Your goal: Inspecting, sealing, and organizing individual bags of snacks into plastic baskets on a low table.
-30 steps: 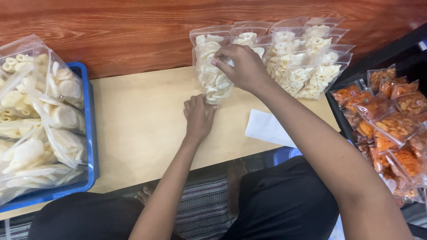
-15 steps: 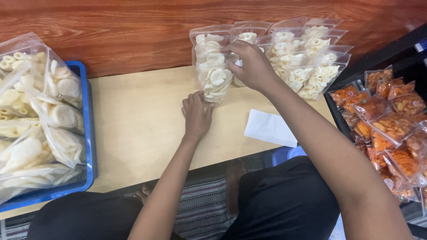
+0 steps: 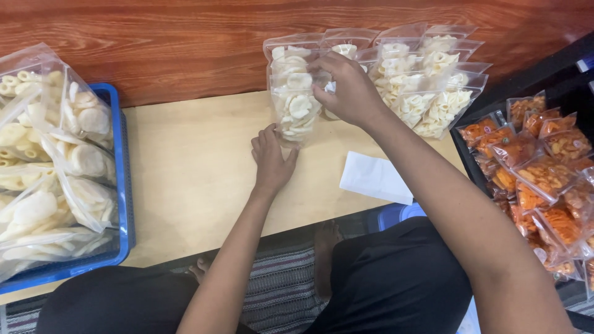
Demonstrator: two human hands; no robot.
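Gripping the clear bag of white crackers [image 3: 296, 105] upright on the wooden table [image 3: 185, 179], our right hand [image 3: 346, 93] closed around its side, seemingly pinching it; our left hand [image 3: 271, 159] rested spread-fingered just below. Beside that grip stood more cracker bags [image 3: 427, 86]; a nudge could have toppled them.

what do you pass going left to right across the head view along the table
blue tray heaped with bags of pale crackers → left hand flat on the table → upright cracker bag in the right hand → white paper sheet → black tray of orange snack bags
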